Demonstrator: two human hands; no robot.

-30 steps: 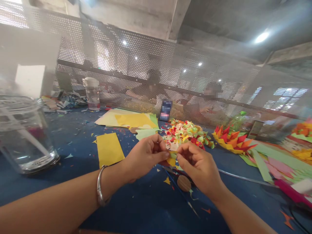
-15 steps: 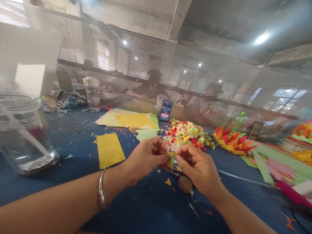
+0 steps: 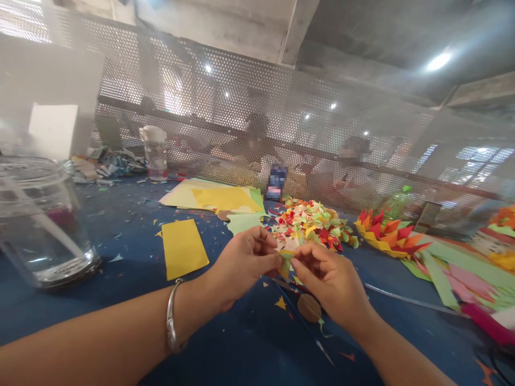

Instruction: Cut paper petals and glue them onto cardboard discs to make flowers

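Between my two hands is a small yellow-green piece of paper (image 3: 287, 262), pinched at both sides just above the table. My left hand (image 3: 249, 262), with a silver bangle at the wrist, grips its left edge between thumb and fingers. On the right edge, the thumb and fingertips of my right hand (image 3: 325, 276) are closed. Behind the hands lies a heap of small folded paper pieces (image 3: 311, 220) in red, yellow, orange and pale green. Below them are a brown disc (image 3: 309, 307) and a thin blue stick with a pale tip (image 3: 322, 351), partly hidden by my hands.
A yellow paper sheet (image 3: 185, 249) and a stack of sheets (image 3: 225, 198) lie left and behind. A clear jar (image 3: 44, 230) stands far left, a phone (image 3: 277, 182) at the back. Right are a pointed paper flower (image 3: 388, 233) and a magenta tool (image 3: 488, 324).
Both hands keep their pinch on the paper, which looks slightly turned. The whole view has shifted a little, so things appear slightly further right.
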